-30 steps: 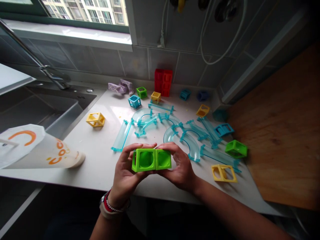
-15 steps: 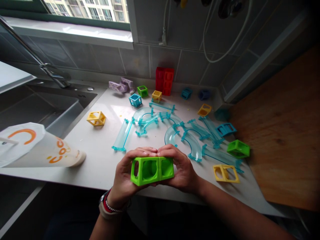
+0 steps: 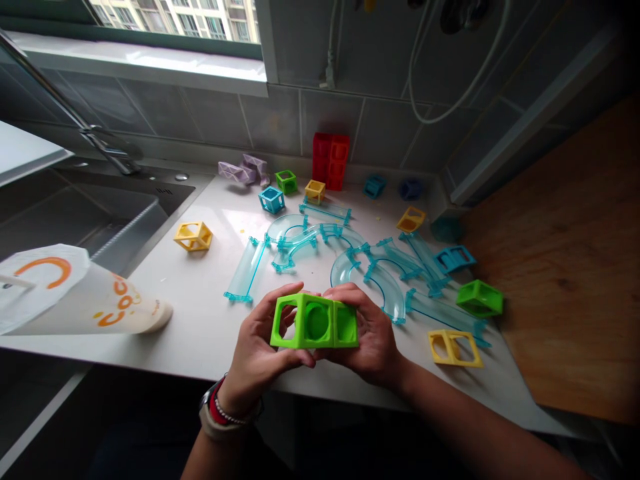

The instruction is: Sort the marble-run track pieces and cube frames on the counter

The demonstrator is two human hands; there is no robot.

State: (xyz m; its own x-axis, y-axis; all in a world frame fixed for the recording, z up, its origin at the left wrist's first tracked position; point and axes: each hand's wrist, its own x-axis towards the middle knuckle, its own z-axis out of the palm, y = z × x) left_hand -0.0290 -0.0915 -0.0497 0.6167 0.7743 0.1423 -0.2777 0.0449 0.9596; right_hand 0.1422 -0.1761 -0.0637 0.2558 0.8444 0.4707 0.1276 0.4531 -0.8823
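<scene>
Just over the counter's front edge, my left hand (image 3: 260, 343) and my right hand (image 3: 373, 340) hold a pair of bright green hollow cube blocks (image 3: 317, 323), set side by side. The left fingers curve over the top and the thumb lies underneath; a gap shows between palm and block. My right hand wraps the right end, its fingers partly hidden behind. Round openings show in the block faces. Beyond my hands lie several clear teal track pieces (image 3: 243, 270), straight and curved.
A drink cup (image 3: 125, 303) stands at left, near the sink (image 3: 165, 200). Yellow blocks (image 3: 193, 237), blue blocks (image 3: 271, 200) and another green block (image 3: 479, 298) are scattered about. A red block stack (image 3: 330, 162) stands by the wall, a purple folded piece (image 3: 243, 171) to its left. A wooden panel (image 3: 565, 267) borders the right.
The green pair has risen slightly, shifted right and turned, showing more of its left opening. My left hand has loosened around it, with the thumb now visible below.
</scene>
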